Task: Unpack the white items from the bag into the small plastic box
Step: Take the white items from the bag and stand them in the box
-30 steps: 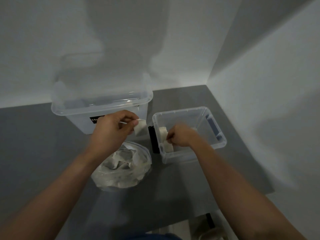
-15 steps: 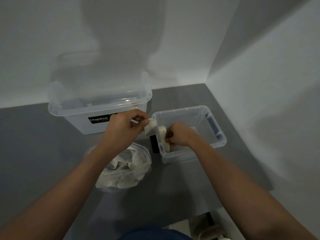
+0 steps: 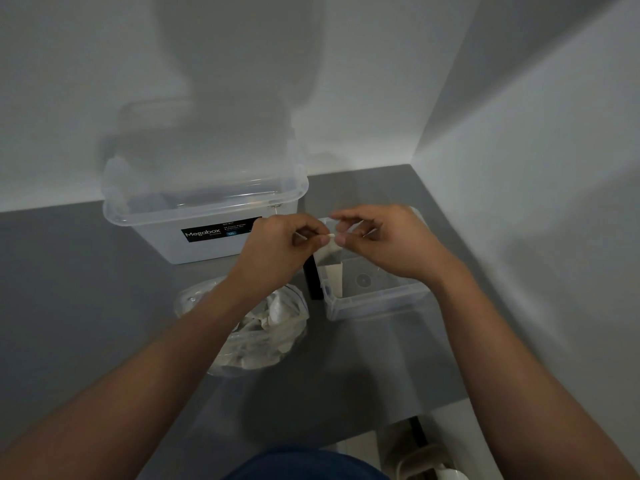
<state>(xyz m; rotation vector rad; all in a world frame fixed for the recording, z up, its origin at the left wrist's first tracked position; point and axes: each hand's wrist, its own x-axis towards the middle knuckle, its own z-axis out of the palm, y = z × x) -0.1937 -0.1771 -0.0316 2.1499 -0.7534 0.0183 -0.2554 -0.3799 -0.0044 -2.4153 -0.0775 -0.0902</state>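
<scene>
Pinching one white item (image 3: 328, 250) with left hand (image 3: 277, 244) and right hand (image 3: 388, 240), just above left end of small plastic box (image 3: 381, 303) by right edge of counter (image 3: 69, 289) — bag (image 3: 256, 327) just left of it, nearer front edge.

Your left hand (image 3: 277, 245) and right hand (image 3: 389, 242) both pinch one white item (image 3: 328, 251) above the left rim of the small plastic box (image 3: 379, 304). A second white item (image 3: 334, 279) stands inside, against that wall. The bag (image 3: 258, 329) lies left of the box.
</scene>
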